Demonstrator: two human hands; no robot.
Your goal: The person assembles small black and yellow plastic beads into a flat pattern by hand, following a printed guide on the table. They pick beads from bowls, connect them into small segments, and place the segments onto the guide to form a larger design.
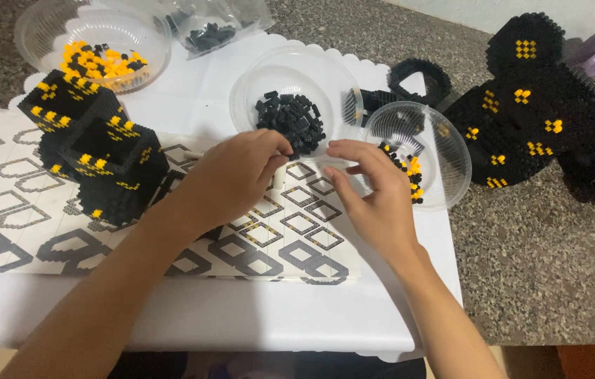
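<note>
The left hand [231, 179] and right hand [371, 196] meet over the printed pattern sheet [290, 231]. Left fingers [276, 151] seem pinched on something small, though the view is unclear; right fingers are loosely spread. Just beyond at 12 o'clock, the bowl of black bricks [290, 116]. Best to pick single pieces, wrists steadied on the desk [543, 253].

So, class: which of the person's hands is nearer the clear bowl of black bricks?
Left. The left hand has fingertips at the clear bowl of black bricks, by its front rim; the right hand sits lower right.
</note>
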